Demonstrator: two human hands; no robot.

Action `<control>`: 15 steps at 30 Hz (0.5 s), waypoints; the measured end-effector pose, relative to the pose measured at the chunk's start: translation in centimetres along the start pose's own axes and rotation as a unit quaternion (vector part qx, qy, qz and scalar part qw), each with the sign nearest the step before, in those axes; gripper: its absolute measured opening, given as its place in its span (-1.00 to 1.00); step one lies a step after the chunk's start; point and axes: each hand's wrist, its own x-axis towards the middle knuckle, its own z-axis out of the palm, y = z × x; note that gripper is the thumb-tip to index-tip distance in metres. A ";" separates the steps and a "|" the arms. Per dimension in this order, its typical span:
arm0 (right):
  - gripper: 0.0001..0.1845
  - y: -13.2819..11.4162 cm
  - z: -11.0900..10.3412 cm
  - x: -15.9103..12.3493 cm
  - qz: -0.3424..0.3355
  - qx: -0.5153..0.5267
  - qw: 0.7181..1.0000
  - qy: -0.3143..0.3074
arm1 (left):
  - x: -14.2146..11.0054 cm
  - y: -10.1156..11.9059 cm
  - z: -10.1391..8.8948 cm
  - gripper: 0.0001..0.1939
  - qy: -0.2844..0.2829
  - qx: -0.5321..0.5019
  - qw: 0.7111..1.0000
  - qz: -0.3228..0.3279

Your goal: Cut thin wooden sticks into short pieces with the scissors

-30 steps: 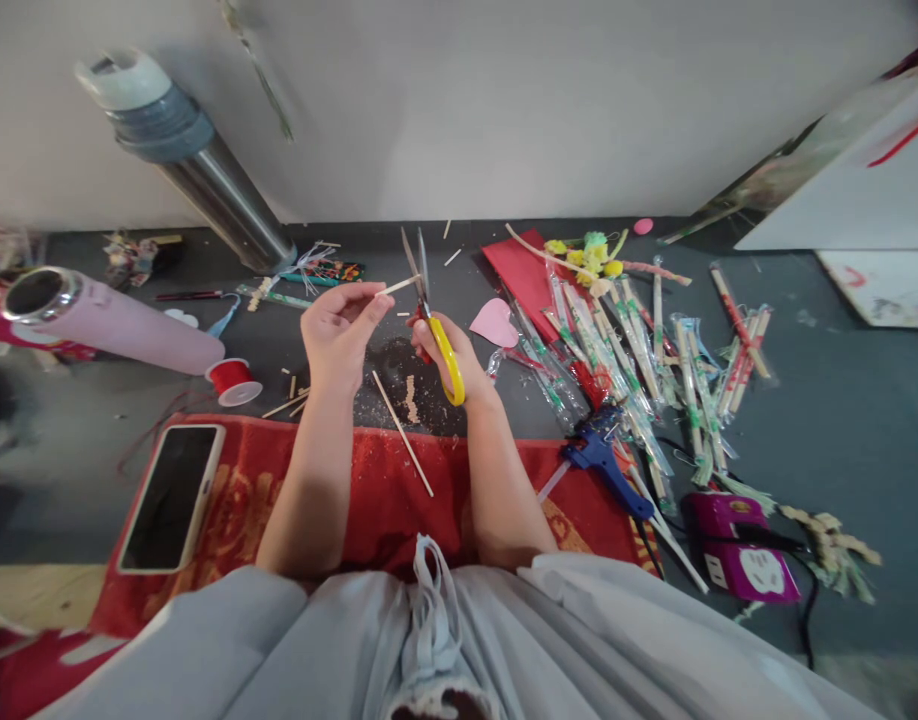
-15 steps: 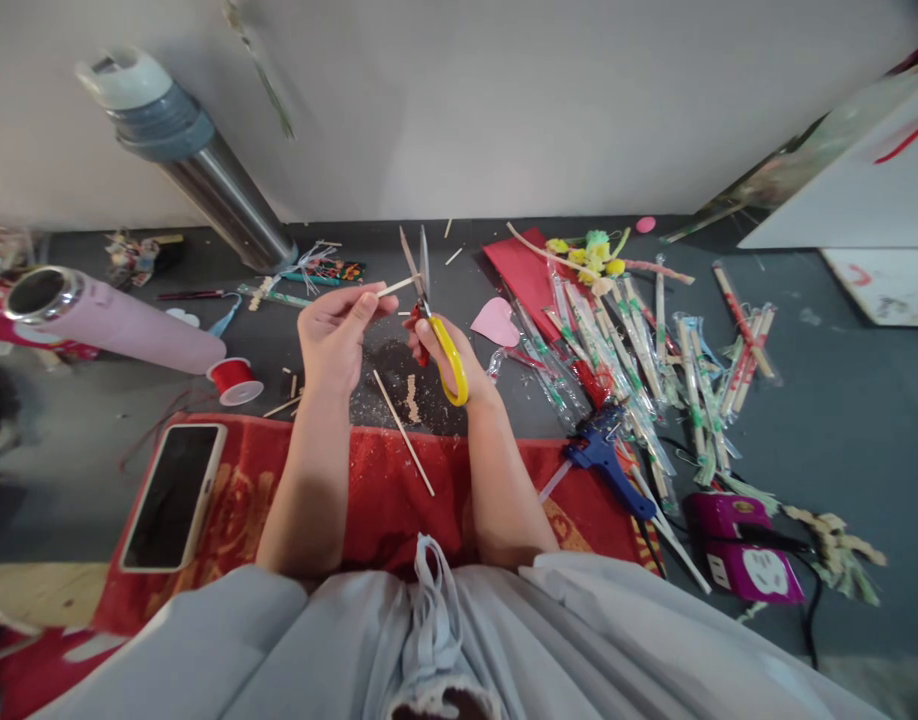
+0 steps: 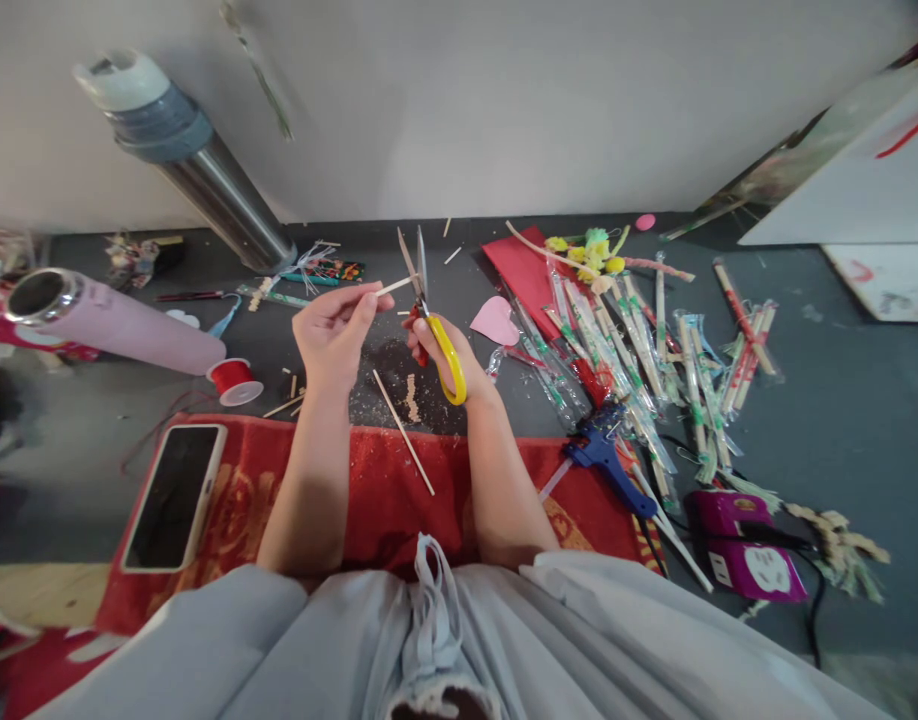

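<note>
Between thumb and fingers, my left hand [image 3: 333, 338] pinches a thin wooden stick [image 3: 396, 287] that points to the right. My right hand [image 3: 445, 356] grips a pair of scissors [image 3: 448, 358] with yellow and red handles, blades pointing up and a little apart. The stick's far end lies at the blades. Below my hands a longer wooden stick [image 3: 403, 432] rests partly on the red cloth [image 3: 399, 520]. A small strip of short wooden pieces [image 3: 412, 398] and pale crumbs lie between my forearms on the grey table.
On the left stand a steel flask [image 3: 226, 195], a pink bottle [image 3: 129, 325], a red ribbon spool [image 3: 234, 382] and a phone [image 3: 174, 497]. Right are a pink paper heart [image 3: 495, 321], several wrapped sticks [image 3: 616, 340], a blue glue gun [image 3: 609, 462] and a purple power block [image 3: 751, 550].
My left hand has shifted very slightly to the left. Otherwise the stick and the scissors stay almost where they were.
</note>
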 end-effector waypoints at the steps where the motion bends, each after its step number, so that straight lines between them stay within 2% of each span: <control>1: -0.36 0.1 0.0 0.0 -0.002 -0.011 1.000 0.000 | -0.1 0.0 0.0 -0.78 0.001 0.019 1.000 0.014; 8: -0.36 -0.2 0.0 0.0 -0.008 -0.064 0.998 0.006 | -0.1 -0.4 -0.6 -0.86 -0.012 0.127 0.991 0.049; 12: -0.40 -0.5 0.2 0.1 -0.021 -0.145 0.989 0.010 | 0.2 -0.2 -1.2 -0.88 -0.037 0.243 0.966 0.080; 15: -0.40 -0.4 0.3 0.2 -0.048 -0.193 0.980 0.028 | 0.5 -0.3 -1.6 -0.87 -0.072 0.283 0.952 0.088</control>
